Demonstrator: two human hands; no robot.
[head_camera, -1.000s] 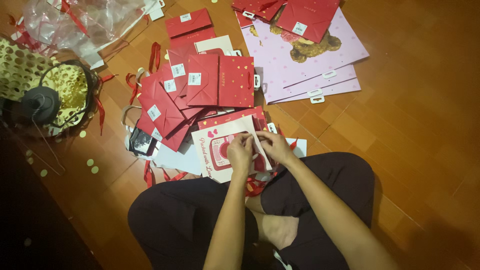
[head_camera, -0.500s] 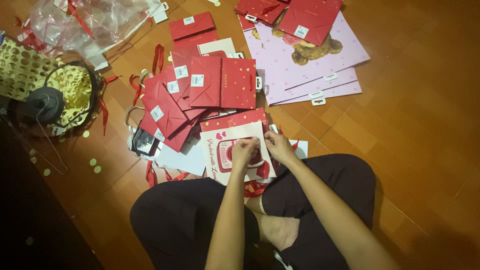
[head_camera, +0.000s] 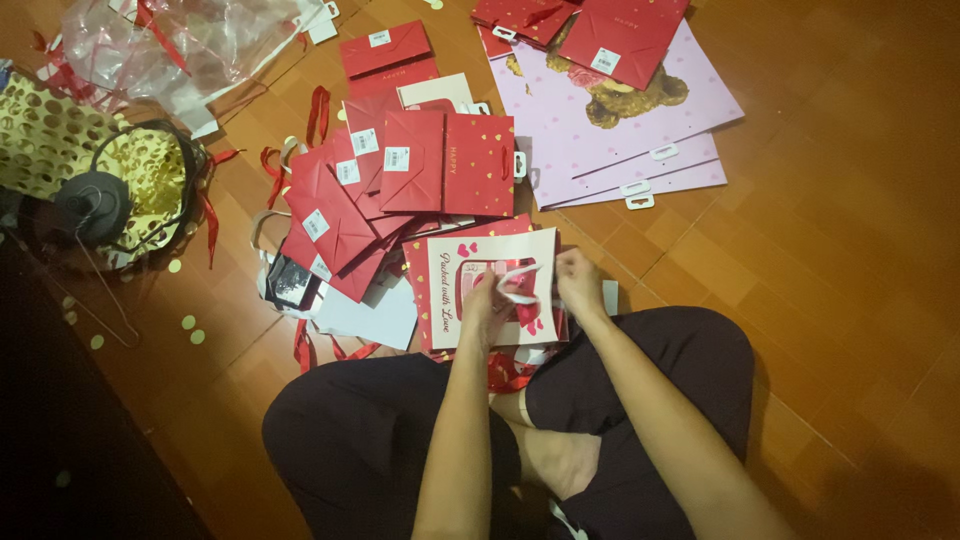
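A flat cream and red gift bag with hearts lies on the floor in front of my crossed legs. My left hand pinches its white ribbon handle near the bag's middle. At the bag's right edge my right hand grips the other end of the same ribbon. The ribbon loops up between the two hands. Both forearms reach forward over my knees.
A pile of flat red gift bags lies just beyond. Pink bags with a bear picture lie at the back right. A gold dotted bag, a dark round object and clear plastic wrap are on the left.
The view shifted slightly. My hands stay on the cream bag, and the ribbon handle is now pulled up into a loop between them.
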